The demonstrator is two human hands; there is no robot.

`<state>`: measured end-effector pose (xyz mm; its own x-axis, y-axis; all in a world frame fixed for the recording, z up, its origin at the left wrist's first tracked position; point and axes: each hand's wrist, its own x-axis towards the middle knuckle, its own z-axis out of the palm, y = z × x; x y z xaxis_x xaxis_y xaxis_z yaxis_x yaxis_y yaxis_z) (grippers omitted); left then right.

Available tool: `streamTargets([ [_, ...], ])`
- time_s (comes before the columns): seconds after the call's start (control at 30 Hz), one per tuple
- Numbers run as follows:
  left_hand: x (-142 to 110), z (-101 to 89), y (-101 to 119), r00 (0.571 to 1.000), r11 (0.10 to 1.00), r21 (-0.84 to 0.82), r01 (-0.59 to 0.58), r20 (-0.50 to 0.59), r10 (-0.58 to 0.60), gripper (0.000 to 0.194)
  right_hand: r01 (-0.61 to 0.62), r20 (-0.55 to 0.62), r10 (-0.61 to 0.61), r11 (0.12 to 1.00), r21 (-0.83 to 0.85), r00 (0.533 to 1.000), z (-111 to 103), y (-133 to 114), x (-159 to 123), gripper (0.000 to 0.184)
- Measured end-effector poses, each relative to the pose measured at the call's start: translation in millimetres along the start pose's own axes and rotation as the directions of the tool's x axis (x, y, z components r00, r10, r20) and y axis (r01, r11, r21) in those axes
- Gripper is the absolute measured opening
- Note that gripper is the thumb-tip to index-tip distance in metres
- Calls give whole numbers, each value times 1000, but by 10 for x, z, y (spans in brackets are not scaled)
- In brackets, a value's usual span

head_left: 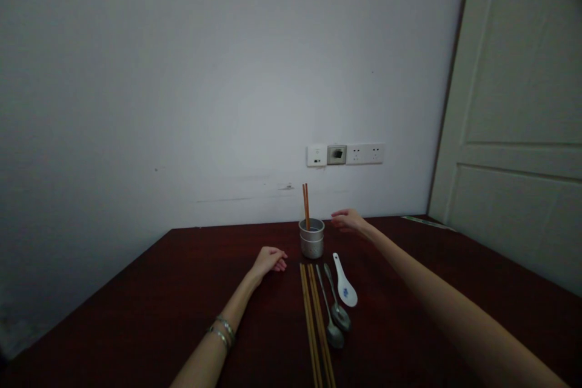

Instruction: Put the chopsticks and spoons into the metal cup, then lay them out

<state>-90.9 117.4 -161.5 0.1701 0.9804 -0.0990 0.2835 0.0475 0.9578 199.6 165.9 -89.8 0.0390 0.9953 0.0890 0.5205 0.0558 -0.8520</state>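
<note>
A dented silver metal utensil holder (311, 242) stands upright at the back of the table. One pair of wooden chopsticks (306, 209) leans inside it. My right hand (348, 220) hovers just right of the holder's rim, apart from it, fingers stretched out and holding nothing. To the left, my left hand (270, 259) rests on the tabletop with fingers curled in and nothing visible in them. Several longer chopsticks (314, 321) lie in front of the holder. Beside them are two metal spoons, one longer-handled (335, 337) and one broader (341, 317), then a white ceramic soup spoon (347, 292).
The dark red table (182, 279) meets a pale wall (227, 103) at the back. Sockets and switch plates (345, 154) sit on that wall above the holder. A thin flat strip (427, 222) lies near the back right corner, by a pale panelled door (518, 133).
</note>
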Motion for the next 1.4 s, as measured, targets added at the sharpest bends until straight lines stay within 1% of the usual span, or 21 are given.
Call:
streamTargets([
  [0.07,-6,3,12,1000,1000,5,-1,0,1,18,0,-58,-8,992,-124,998,-50,157,-167,23],
  [0.13,-9,3,18,1000,1000,8,3,-6,-3,17,13,-99,-37,973,-232,994,-67,299,-350,25],
  [0.2,-7,1,17,1000,1000,11,8,-18,-8,16,31,-101,-66,950,-311,993,-41,428,-547,30],
  [0.27,-1,2,5,1000,1000,12,3,-24,-3,15,51,-74,-87,917,-395,993,28,549,-742,36],
  [0.33,5,6,-12,1000,1000,8,-12,-20,12,14,74,-36,-114,824,-561,993,122,660,-915,44],
  [0.4,2,14,-21,1000,1000,6,-15,-16,15,14,83,-26,-132,750,-656,991,212,752,-1050,47],
  [0.43,-5,16,-16,1000,1000,7,-10,-17,10,14,81,-37,-144,729,-679,989,248,788,-1100,46],
  [0.53,-56,2,64,998,999,24,45,-39,-44,13,70,-88,-185,706,-705,979,314,852,-1192,43],
  [0.63,-150,-44,247,994,994,73,76,-79,-71,12,77,-114,-221,700,-710,969,327,864,-1223,41],
  [0.73,-263,-55,447,996,983,182,34,-81,-20,11,88,-112,-234,702,-707,966,322,863,-1225,40],
  [0.83,-366,26,556,1000,945,327,-1,-22,8,11,88,-110,-228,710,-699,967,319,864,-1221,40],
  [0.97,-487,213,564,997,880,474,-24,77,-14,12,89,-103,-223,711,-698,969,317,869,-1224,40],
  [1.03,-544,304,550,990,849,528,-8,121,-66,14,90,-103,-222,714,-695,970,313,873,-1228,41],
  [1.13,-612,419,538,979,793,610,14,152,-134,20,95,-103,-225,721,-686,969,307,883,-1231,42],
  [1.2,-638,480,540,976,747,664,13,153,-153,24,93,-106,-222,730,-677,969,304,889,-1229,42],
  [1.27,-646,527,550,981,696,718,7,129,-143,28,86,-112,-214,740,-668,970,303,894,-1226,42],
  [1.4,-631,594,580,998,619,785,9,34,-58,30,89,-107,-212,741,-665,971,302,897,-1222,42],
])
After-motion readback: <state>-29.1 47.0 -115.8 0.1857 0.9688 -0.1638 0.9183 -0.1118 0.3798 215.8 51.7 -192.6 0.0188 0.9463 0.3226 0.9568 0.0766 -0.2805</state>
